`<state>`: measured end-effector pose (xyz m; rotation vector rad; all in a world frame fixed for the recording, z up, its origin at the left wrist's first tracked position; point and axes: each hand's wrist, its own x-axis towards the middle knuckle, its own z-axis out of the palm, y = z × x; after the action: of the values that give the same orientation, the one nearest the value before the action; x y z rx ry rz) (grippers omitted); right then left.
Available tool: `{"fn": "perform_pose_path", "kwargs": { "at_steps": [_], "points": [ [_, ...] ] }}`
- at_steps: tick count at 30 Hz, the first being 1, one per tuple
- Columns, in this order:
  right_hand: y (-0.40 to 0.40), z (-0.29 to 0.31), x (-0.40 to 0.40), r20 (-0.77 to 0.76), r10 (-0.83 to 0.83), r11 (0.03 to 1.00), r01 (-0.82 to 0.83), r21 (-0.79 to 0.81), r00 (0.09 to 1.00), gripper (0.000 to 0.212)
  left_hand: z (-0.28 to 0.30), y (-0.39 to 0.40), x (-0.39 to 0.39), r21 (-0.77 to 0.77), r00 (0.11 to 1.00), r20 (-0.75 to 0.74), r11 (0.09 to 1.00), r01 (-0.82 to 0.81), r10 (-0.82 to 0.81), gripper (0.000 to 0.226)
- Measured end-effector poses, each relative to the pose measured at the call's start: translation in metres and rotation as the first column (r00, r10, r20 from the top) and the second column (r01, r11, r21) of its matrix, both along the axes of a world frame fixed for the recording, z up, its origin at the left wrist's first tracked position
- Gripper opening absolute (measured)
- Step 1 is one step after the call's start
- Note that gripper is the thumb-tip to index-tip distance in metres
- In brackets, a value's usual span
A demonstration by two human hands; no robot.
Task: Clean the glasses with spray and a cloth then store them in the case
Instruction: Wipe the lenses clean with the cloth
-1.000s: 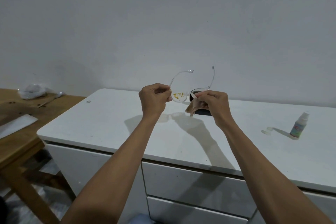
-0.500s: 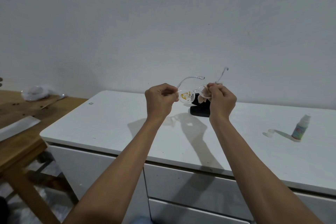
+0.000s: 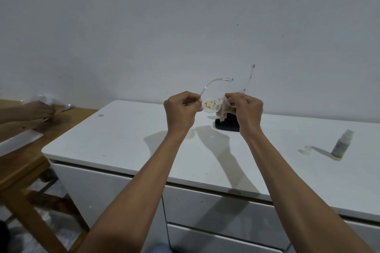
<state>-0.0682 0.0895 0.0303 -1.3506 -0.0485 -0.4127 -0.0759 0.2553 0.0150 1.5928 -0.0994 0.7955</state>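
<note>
Glasses (image 3: 209,106): clear-framed, held in the air above the white tabletop (image 3: 127,137), between the two hands; long axis running left to right, both temples open and pointing up and away toward the wall.

Left hand (image 3: 181,112): fingers curled shut, pinching the frame at its left end near the hinge. The lens just to the right of this hand is marked with yellow-orange smears and is judged not yet wiped.

Cloth (image 3: 223,110): pale beige, bunched in the right hand, lying against the right lens, with a loose corner hanging below.

Right hand (image 3: 245,110): fingers pressed together on the cloth and, through it, on the right side of the frame. The smeared lens lies immediately to this hand's left, so the coming wipe is judged to call for a short shift of the cloth leftward along the frame.

Case (image 3: 227,124): dark, resting on the tabletop below and behind the right hand, largely hidden by it; whether it is open, or holds anything, cannot be told.

Cap (image 3: 305,149): small, clear, lying on the tabletop near the bottle.

Spray bottle (image 3: 342,145): upright on the tabletop, well apart to the right.
</note>
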Motion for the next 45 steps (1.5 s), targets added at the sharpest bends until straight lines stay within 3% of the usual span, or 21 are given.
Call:
{"fn": "perform_pose_path", "kwargs": {
  "at_steps": [8, 12, 17, 25, 31, 38, 45],
  "points": [
    [-0.006, -0.017, -0.014, -0.01, 0.111, 0.989, -0.112, -0.094, 0.994, 0.015, -0.01, 0.009, 0.0, -0.12, 0.993, -0.107, 0.992, 0.033, -0.046, 0.013],
    [-0.008, -0.021, -0.02, 0.01, 0.093, 0.984, -0.09, -0.152, 0.996, 0.015, -0.012, 0.013, 0.001, -0.137, 0.99, -0.132, 0.99, 0.035, -0.053, 0.018],
    [-0.011, -0.034, -0.011, 0.027, -0.076, 0.987, 0.079, -0.143, 0.997, 0.017, -0.01, 0.011, -0.001, -0.116, 0.991, -0.122, 0.993, 0.037, -0.051, 0.014],
    [0.003, -0.024, -0.005, 0.032, -0.272, 0.962, 0.271, 0.022, 0.962, 0.014, -0.003, 0.004, -0.006, -0.013, 0.998, -0.043, 0.999, 0.034, -0.035, 0.012],
    [0.005, -0.014, 0.006, 0.035, -0.305, 0.952, 0.305, 0.012, 0.952, 0.023, -0.001, -0.002, -0.007, 0.001, 0.999, -0.005, 0.999, 0.033, -0.033, 0.013],
    [0.002, -0.012, 0.014, 0.0, -0.269, 0.963, 0.269, 0.032, 0.963, 0.028, 0.001, -0.009, -0.004, 0.009, 1.0, 0.007, 1.0, 0.028, -0.028, 0.011],
    [-0.005, -0.018, 0.016, 0.025, -0.141, 0.985, 0.143, -0.101, 0.99, 0.022, -0.002, -0.013, -0.003, 0.024, 1.0, 0.007, 1.0, 0.012, -0.012, 0.01]
  ]
}}
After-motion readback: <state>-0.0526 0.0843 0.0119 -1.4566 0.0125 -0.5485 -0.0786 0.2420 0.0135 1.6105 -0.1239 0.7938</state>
